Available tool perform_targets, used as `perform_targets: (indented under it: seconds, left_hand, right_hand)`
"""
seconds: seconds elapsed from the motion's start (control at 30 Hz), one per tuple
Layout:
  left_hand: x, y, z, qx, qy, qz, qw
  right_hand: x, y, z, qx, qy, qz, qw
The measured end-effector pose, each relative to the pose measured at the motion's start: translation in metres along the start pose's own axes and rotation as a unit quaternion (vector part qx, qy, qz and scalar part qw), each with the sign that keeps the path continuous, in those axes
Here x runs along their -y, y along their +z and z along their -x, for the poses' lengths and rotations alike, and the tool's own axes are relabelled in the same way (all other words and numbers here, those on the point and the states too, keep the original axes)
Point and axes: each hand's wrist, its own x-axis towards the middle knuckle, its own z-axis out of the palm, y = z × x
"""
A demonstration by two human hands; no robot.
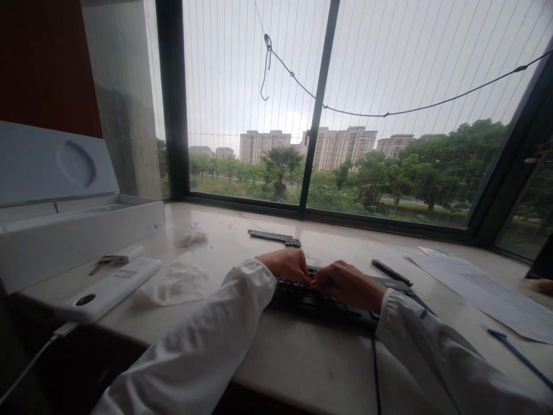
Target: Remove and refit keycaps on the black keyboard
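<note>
A black keyboard (319, 306) lies on the pale counter, mostly covered by my hands. My left hand (286, 265) is closed over its upper middle part, with the fingertips turned down among the keys. My right hand (348, 283) comes in from the right, also closed, and its fingertips meet those of the left. Something small and reddish shows at the meeting point, too small to name. Behind the keyboard lie dark rows of what look like keycaps (272, 237). Another dark strip (391, 272) rests at the right, behind the keyboard's end.
An open white box (86, 230) stands at the left, with a white power bank (112, 290), a key (108, 262) and crumpled tissue (179, 279) near it. Paper sheets (479, 291) and a blue stick-like tool (522, 358) lie at the right. A window closes off the back.
</note>
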Motion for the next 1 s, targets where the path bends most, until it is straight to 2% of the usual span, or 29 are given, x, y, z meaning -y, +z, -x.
perform_targets:
  seconds: [0.3, 0.67, 1.0]
  left_hand:
    - [0.018, -0.002, -0.004, 0.031, 0.056, 0.049, 0.997]
    - [0.016, -0.001, -0.004, 0.017, 0.091, 0.04, 0.995]
    - [0.015, -0.001, -0.003, 0.003, 0.094, 0.023, 0.995]
  right_hand:
    - [-0.014, 0.01, 0.0, -0.01, 0.0, -0.024, 1.0]
    - [-0.02, 0.016, 0.001, -0.041, 0.02, -0.08, 0.996]
    - [-0.019, 0.017, 0.0, -0.049, 0.026, -0.079, 0.995]
